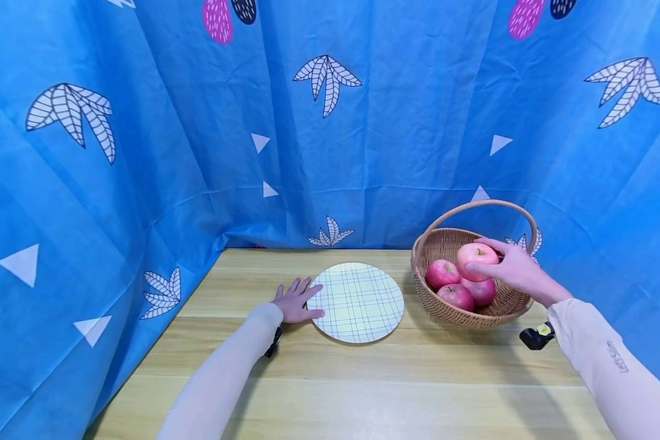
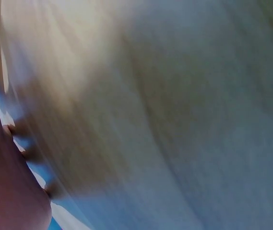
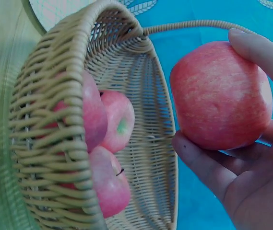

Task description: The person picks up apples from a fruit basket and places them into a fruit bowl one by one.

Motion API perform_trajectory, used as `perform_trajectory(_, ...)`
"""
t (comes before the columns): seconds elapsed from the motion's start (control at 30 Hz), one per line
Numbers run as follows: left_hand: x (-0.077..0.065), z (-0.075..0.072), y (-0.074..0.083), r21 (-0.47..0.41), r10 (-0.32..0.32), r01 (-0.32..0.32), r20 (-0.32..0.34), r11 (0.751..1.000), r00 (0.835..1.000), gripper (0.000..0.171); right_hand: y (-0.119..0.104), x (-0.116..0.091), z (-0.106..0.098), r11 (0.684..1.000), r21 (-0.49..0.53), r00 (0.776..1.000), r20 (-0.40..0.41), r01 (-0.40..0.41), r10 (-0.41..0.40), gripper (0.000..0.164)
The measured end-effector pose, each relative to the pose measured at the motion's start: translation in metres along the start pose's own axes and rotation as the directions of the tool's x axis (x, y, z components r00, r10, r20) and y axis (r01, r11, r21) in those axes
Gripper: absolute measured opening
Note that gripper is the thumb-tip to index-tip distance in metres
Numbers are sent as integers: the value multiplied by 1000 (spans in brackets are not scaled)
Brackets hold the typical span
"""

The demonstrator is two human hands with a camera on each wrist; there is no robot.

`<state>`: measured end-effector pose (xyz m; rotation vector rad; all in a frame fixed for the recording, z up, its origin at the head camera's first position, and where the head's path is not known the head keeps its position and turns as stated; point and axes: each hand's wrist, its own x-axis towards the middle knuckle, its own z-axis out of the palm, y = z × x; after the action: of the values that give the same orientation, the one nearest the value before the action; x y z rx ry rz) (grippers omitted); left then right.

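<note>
My right hand (image 1: 517, 267) grips a pink-red apple (image 1: 475, 260) over the wicker basket (image 1: 506, 310). In the right wrist view, thumb and fingers curl round that apple (image 3: 220, 96), which is held above the basket's rim (image 3: 81, 96). Three more red apples lie inside the basket, one of them showing its stem (image 3: 114, 184). My left hand (image 1: 293, 302) lies with fingers spread at the left edge of a round plate (image 1: 357, 302) with a checked pattern, thumb and a finger on its rim. The left wrist view mostly shows blurred tabletop, with part of the left hand (image 2: 9, 172).
The light wooden table (image 1: 363, 391) carries the plate at its middle and the basket to the right. An arched handle (image 1: 481, 203) rises over the basket. A blue patterned curtain (image 1: 407, 122) hangs behind and at both sides.
</note>
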<state>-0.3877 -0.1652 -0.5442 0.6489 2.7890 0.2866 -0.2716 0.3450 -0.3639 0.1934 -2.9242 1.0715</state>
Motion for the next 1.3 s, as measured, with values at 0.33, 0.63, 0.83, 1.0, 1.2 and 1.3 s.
perform_trajectory(0.33, 2, 1, -5, 6, -3, 3, -12, 1000, 1000, 97, -14, -2, 14, 998, 14, 998, -13, 56, -56, 77)
perform_trajectory(0.63, 3, 3, -8, 1, 3, -3, -14, 1000, 1000, 97, -31, -3, 24, 996, 55, 997, 32, 68, -69, 76)
perform_trajectory(0.83, 1, 0, -3, 7, 0, 0, 1, 1000, 1000, 96, -41, -5, 35, 992, 83, 994, 47, 96, -101, 75)
perform_trajectory(1.0, -4, -5, 3, 0, 4, -4, -4, 1000, 1000, 93, -53, -3, 45, 990, 94, 992, 60, 102, -108, 77)
perform_trajectory(1.2, -10, -10, 8, -4, 9, -9, 5, 1000, 1000, 93, -68, 2, 56, 987, 117, 988, 96, 108, -120, 78)
perform_trajectory(1.3, -8, -7, 5, 4, 1, -1, 9, 1000, 1000, 94, -78, 5, 63, 985, 129, 986, 107, 116, -130, 81)
